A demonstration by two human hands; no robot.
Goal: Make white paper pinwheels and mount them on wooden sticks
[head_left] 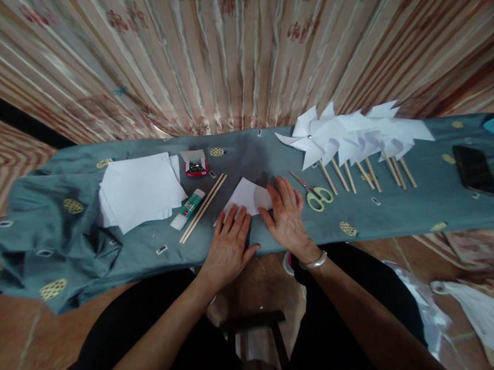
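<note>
Pressing lightly on paper, both hands work at the near edge of the worktop, above the person's dark trousers [125,313]. The left hand [229,245] lies palm down, fingers loosely spread, its fingertips on the near left part of a folded white sheet [247,196]. The right hand [287,218], below a silvery bracelet [315,261], curves over the sheet's right end, thumb and forefinger apart along the paper; whether they pinch it, I cannot tell. The sheet sits flat on the green cloth [246,155], pointing away from the person.

Left of the sheet, two pale wooden sticks [203,208] lie side by side at a slant, with a green-and-white glue stick [188,209] just beside them. Scissors [314,193] with light green handles rest near the right hand, blades pointing away and to the left. Farther left is an uneven stack of white paper [141,183]; at the far right lies a black phone [475,169].

Toward the back, a small red box [195,164] stands open with metallic bits inside. To the right, finished white paper pinwheels [350,133] overlap in a row, their sticks toward the person. A striped curtain [242,55] hangs behind everything.
</note>
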